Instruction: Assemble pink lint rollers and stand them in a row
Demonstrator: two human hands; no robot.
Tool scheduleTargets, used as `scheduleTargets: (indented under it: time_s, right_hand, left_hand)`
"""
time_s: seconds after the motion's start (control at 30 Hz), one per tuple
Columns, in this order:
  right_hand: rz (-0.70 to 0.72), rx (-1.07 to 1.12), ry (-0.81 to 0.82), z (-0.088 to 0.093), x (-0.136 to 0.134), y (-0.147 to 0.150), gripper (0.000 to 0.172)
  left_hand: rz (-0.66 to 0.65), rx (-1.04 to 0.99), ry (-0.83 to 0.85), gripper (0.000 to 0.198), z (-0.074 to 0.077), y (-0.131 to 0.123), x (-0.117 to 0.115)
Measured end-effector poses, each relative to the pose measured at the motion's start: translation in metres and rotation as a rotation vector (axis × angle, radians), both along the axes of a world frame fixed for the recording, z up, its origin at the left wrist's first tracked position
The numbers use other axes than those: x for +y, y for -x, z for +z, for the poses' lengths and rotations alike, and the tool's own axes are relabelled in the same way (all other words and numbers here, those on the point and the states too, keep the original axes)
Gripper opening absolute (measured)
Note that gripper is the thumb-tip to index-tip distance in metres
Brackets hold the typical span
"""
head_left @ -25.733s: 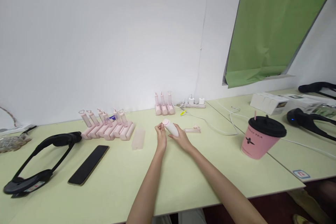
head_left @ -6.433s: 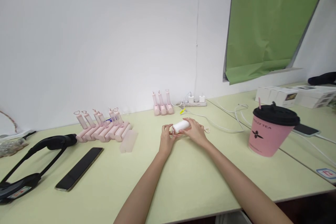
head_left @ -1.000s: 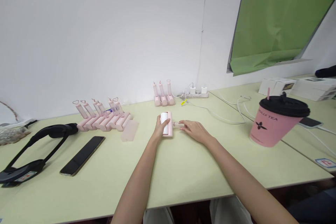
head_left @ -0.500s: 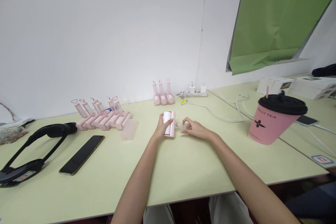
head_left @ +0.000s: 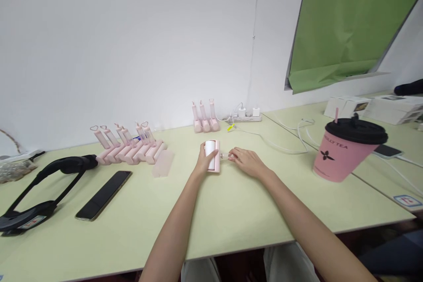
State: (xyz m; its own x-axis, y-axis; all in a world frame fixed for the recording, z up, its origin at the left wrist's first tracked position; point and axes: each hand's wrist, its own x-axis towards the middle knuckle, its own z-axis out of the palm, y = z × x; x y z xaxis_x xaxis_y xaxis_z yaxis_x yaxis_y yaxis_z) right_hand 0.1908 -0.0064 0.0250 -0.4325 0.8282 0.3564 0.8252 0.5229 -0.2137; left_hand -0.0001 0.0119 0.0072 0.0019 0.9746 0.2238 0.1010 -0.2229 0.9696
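Observation:
A small pink lint roller (head_left: 217, 157) with a white paper roll lies on its side in front of me. My left hand (head_left: 204, 160) is closed around its head, the thumb across the white roll. The clear handle (head_left: 224, 156) points right, and the closed fingers of my right hand (head_left: 246, 160) grip its far end, partly hiding it. Behind, against the wall, stand three more pink lint rollers (head_left: 205, 123). A row of several lint rollers (head_left: 132, 152) lies to the left with handles tilted up, some with heart-shaped tips. Beside them is a pale pink flat cover (head_left: 163, 163).
A black phone (head_left: 103, 194) and a black headset (head_left: 49, 185) lie on the left of the pale green table (head_left: 238, 220). On the right stands a pink cup with a black lid (head_left: 343, 152). A power strip (head_left: 246, 118) with white cables sits by the wall.
My right hand's fingers have closed in on the handle's end, where they were more spread before. My left hand and the lint roller head have stayed in place.

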Motion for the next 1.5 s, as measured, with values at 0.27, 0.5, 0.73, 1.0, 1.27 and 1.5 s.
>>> scheduleTargets:
  time_s: [0.27,0.5,0.73,1.0,1.27,1.5]
  right_hand:
    - [-0.021,-0.098,-0.021,-0.005,-0.001,0.002,0.031]
    - [-0.032,-0.072,0.016,-0.007,0.000,0.004,0.033]
    - [0.031,0.020,0.039,-0.006,0.004,0.000,0.030]
    - [-0.048,0.080,0.051,-0.014,0.013,-0.007,0.025]
    - [-0.070,0.119,0.075,-0.011,0.011,-0.005,0.026]
    - [-0.054,0.163,0.109,-0.011,0.010,-0.001,0.028]
  left_hand:
    - [0.028,0.021,0.015,0.052,0.002,-0.006,-0.004]
    - [0.005,0.030,0.068,0.052,0.005,-0.007,-0.003]
    - [0.211,0.398,-0.060,0.053,0.016,0.019,0.003]
    - [1.009,1.213,0.098,0.031,0.013,0.096,-0.007]
    - [0.750,1.072,0.206,0.036,0.017,0.085,-0.002]
    - [0.188,0.093,0.160,0.060,0.016,0.054,0.009]
